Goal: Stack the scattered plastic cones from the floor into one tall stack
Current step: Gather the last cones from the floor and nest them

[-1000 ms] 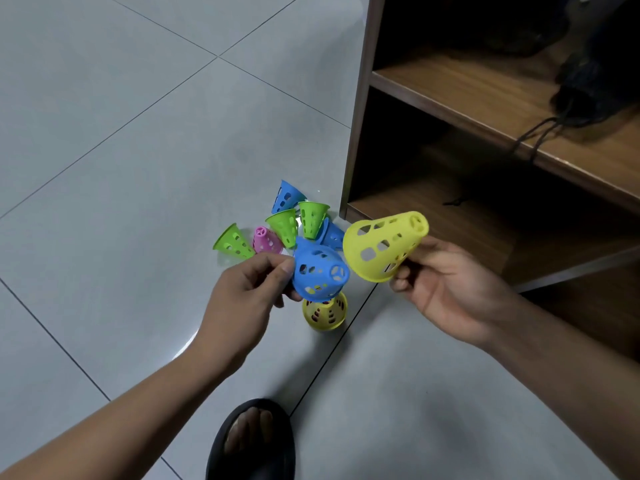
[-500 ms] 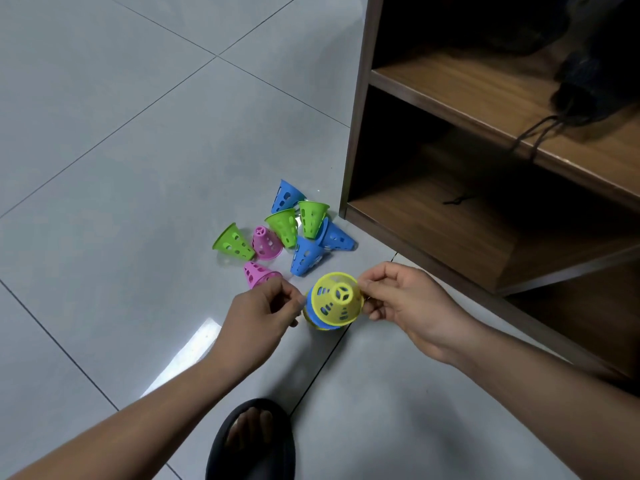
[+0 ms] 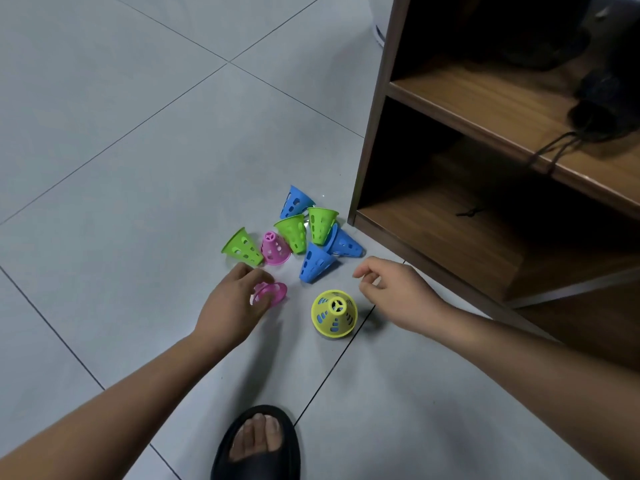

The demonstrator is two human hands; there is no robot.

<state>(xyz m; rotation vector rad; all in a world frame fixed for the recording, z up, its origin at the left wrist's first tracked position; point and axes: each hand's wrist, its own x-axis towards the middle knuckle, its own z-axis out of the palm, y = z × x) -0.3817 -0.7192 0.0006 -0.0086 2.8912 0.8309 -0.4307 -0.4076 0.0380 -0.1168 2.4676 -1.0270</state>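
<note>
A small stack (image 3: 334,313) stands upright on the tiled floor, a yellow cone on top with blue showing through its holes. My left hand (image 3: 233,299) grips a pink cone (image 3: 273,293) lying on its side left of the stack. My right hand (image 3: 391,289) hovers right of the stack, fingers loosely curled, holding nothing. Behind lie scattered cones: a green one (image 3: 242,247), a pink one (image 3: 273,247), two more green ones (image 3: 294,232) (image 3: 320,223) and three blue ones (image 3: 294,200) (image 3: 317,263) (image 3: 344,242).
A brown wooden shelf unit (image 3: 374,133) stands at the right, its corner close to the cones, with dark shoes (image 3: 602,109) on a shelf. My foot in a black slipper (image 3: 258,445) is at the bottom centre. Open floor (image 3: 121,150) lies to the left.
The yellow cone went over the blue one and the stack now stands on the floor. My right hand let go of it. My left hand moved left onto the pink cone.
</note>
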